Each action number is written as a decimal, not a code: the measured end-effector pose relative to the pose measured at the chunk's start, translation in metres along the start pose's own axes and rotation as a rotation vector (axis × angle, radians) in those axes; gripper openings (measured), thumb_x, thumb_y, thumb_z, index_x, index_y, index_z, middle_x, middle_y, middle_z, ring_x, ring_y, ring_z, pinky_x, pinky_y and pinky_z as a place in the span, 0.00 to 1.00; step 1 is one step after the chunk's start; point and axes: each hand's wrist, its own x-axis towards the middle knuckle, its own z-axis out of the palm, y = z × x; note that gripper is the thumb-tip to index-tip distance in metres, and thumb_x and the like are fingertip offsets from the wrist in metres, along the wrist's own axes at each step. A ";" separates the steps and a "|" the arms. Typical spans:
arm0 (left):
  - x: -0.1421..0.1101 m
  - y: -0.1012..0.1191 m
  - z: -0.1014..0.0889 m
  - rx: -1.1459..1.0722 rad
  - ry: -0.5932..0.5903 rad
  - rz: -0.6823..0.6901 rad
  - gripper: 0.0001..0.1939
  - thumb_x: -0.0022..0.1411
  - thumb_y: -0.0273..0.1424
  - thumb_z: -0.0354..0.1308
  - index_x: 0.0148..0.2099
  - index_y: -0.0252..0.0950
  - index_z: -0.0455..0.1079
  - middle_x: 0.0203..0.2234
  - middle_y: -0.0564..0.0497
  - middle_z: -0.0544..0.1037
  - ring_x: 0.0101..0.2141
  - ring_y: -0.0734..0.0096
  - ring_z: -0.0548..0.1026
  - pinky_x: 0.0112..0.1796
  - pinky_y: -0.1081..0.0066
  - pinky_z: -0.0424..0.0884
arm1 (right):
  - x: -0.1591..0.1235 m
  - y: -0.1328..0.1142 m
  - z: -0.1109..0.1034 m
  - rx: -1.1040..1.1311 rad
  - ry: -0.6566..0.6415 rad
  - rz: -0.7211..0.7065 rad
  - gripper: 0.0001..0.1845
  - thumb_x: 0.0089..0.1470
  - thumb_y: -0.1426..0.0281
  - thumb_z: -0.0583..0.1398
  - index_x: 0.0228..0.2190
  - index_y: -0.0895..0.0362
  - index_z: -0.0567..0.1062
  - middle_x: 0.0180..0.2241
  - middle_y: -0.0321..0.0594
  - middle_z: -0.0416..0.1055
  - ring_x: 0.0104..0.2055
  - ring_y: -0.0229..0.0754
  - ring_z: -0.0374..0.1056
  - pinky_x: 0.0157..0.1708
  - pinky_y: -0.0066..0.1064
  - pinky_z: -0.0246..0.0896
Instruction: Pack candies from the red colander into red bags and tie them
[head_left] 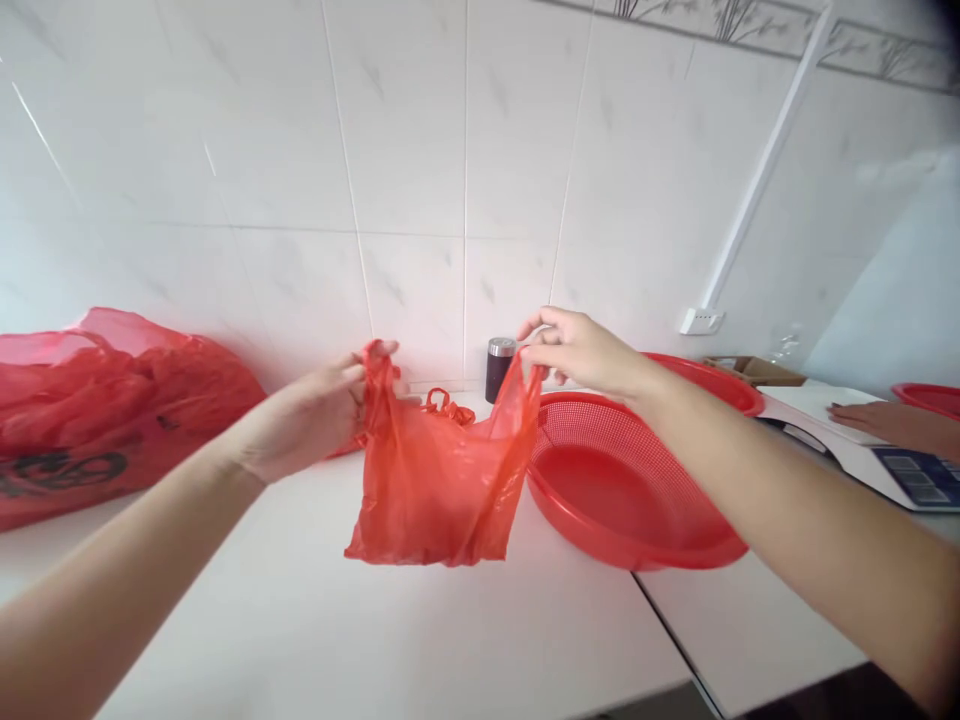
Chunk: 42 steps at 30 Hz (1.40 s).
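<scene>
A red plastic bag [446, 490] hangs spread out between my two hands, above the white table. My left hand [319, 415] is closed on one of its handles. With thumb and fingers, my right hand [574, 345] pinches the other handle. The bag looks flat, with its mouth sagging between the handles. Just behind it lie a few small knotted red pieces [450, 408], partly hidden by the bag. A red mesh basket [637, 490] stands to the right, below my right forearm.
On the left sits a large red bag [112, 410] full of red plastic. A dark cup [499, 368] with a silver top stands by the tiled wall. At right are a white scale [870, 465], another person's hand [885, 425], a cardboard box [754, 370] and another red basket [709, 380].
</scene>
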 end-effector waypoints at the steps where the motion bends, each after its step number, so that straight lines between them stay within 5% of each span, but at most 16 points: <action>1: 0.004 0.001 0.008 -0.165 -0.044 -0.049 0.16 0.66 0.44 0.43 0.47 0.42 0.64 0.35 0.50 0.74 0.36 0.65 0.74 0.35 0.66 0.72 | 0.004 -0.006 0.010 0.025 -0.007 -0.053 0.08 0.50 0.77 0.58 0.35 0.57 0.67 0.27 0.35 0.70 0.23 0.34 0.66 0.19 0.22 0.59; 3: 0.010 0.002 0.021 -0.381 -0.164 -0.147 0.13 0.62 0.41 0.54 0.45 0.41 0.66 0.29 0.53 0.72 0.31 0.71 0.72 0.35 0.69 0.70 | 0.011 -0.018 0.033 0.089 -0.084 -0.176 0.08 0.51 0.76 0.59 0.35 0.56 0.67 0.27 0.34 0.69 0.22 0.33 0.66 0.19 0.23 0.60; 5: 0.013 0.001 0.030 -0.346 -0.267 -0.209 0.14 0.57 0.39 0.61 0.44 0.40 0.68 0.28 0.54 0.71 0.28 0.75 0.69 0.34 0.71 0.69 | 0.016 -0.028 0.057 0.160 -0.170 -0.324 0.06 0.52 0.75 0.58 0.35 0.56 0.67 0.28 0.33 0.68 0.24 0.33 0.67 0.23 0.25 0.64; 8: 0.012 -0.004 0.037 -0.244 -0.262 -0.294 0.15 0.58 0.42 0.59 0.42 0.38 0.71 0.32 0.51 0.73 0.32 0.71 0.70 0.32 0.71 0.68 | 0.021 -0.028 0.084 0.233 -0.167 -0.467 0.07 0.54 0.71 0.59 0.37 0.54 0.69 0.36 0.35 0.69 0.35 0.36 0.69 0.34 0.29 0.67; 10: 0.011 -0.010 0.035 -0.261 -0.146 -0.337 0.18 0.61 0.46 0.54 0.39 0.36 0.71 0.30 0.51 0.73 0.29 0.72 0.70 0.29 0.72 0.66 | 0.023 -0.016 0.093 0.251 -0.140 -0.432 0.10 0.54 0.69 0.60 0.40 0.53 0.69 0.42 0.37 0.68 0.41 0.37 0.67 0.39 0.30 0.67; 13: 0.007 -0.022 0.029 -0.310 -0.054 -0.371 0.19 0.61 0.47 0.53 0.34 0.35 0.70 0.21 0.55 0.66 0.21 0.78 0.62 0.22 0.75 0.60 | 0.020 0.011 0.100 0.280 -0.268 -0.294 0.11 0.55 0.68 0.60 0.41 0.54 0.68 0.40 0.38 0.69 0.40 0.38 0.68 0.38 0.32 0.67; 15: 0.005 -0.028 0.026 -0.327 -0.073 -0.386 0.19 0.61 0.47 0.54 0.31 0.34 0.69 0.19 0.57 0.63 0.19 0.79 0.60 0.21 0.76 0.58 | 0.011 0.024 0.105 0.322 -0.287 -0.248 0.06 0.57 0.68 0.58 0.38 0.55 0.68 0.35 0.36 0.69 0.37 0.38 0.69 0.36 0.32 0.67; 19: -0.001 -0.031 0.019 -0.400 -0.120 -0.352 0.17 0.64 0.43 0.51 0.35 0.35 0.70 0.23 0.53 0.70 0.23 0.75 0.67 0.26 0.74 0.64 | -0.025 0.018 0.109 0.380 -0.085 -0.307 0.03 0.58 0.68 0.58 0.34 0.54 0.67 0.34 0.34 0.68 0.37 0.36 0.67 0.38 0.31 0.64; 22: -0.007 -0.025 0.012 -0.339 -0.214 -0.292 0.16 0.64 0.41 0.52 0.33 0.34 0.72 0.23 0.52 0.71 0.23 0.76 0.67 0.27 0.73 0.65 | -0.046 0.006 0.109 0.358 -0.197 -0.378 0.05 0.57 0.66 0.59 0.35 0.53 0.68 0.36 0.34 0.69 0.41 0.37 0.67 0.45 0.32 0.62; 28: -0.014 -0.019 0.016 0.099 -0.357 -0.130 0.05 0.58 0.31 0.57 0.33 0.37 0.74 0.28 0.52 0.74 0.31 0.70 0.71 0.34 0.70 0.68 | -0.025 0.030 0.131 0.431 -0.117 -0.210 0.15 0.64 0.58 0.50 0.48 0.48 0.67 0.45 0.38 0.68 0.51 0.41 0.64 0.53 0.38 0.56; 35: -0.014 -0.045 0.039 0.778 0.128 0.173 0.12 0.49 0.16 0.45 0.31 0.37 0.63 0.28 0.53 0.71 0.26 0.73 0.67 0.25 0.73 0.60 | -0.020 0.052 0.161 0.682 -0.219 -0.017 0.15 0.62 0.64 0.52 0.48 0.51 0.70 0.40 0.38 0.70 0.47 0.43 0.66 0.49 0.38 0.60; 39: -0.016 -0.046 0.044 0.734 0.116 0.261 0.15 0.54 0.17 0.45 0.39 0.39 0.62 0.41 0.49 0.71 0.33 0.71 0.72 0.29 0.73 0.67 | -0.026 0.055 0.157 0.791 -0.383 -0.019 0.16 0.58 0.69 0.56 0.49 0.50 0.69 0.31 0.34 0.70 0.37 0.39 0.68 0.45 0.36 0.62; 42: -0.020 -0.044 0.042 0.686 0.075 0.258 0.15 0.57 0.20 0.46 0.44 0.42 0.63 0.48 0.48 0.68 0.38 0.69 0.74 0.35 0.70 0.71 | -0.028 0.058 0.155 0.866 -0.347 0.039 0.27 0.55 0.70 0.60 0.55 0.47 0.61 0.28 0.30 0.69 0.34 0.38 0.68 0.42 0.36 0.63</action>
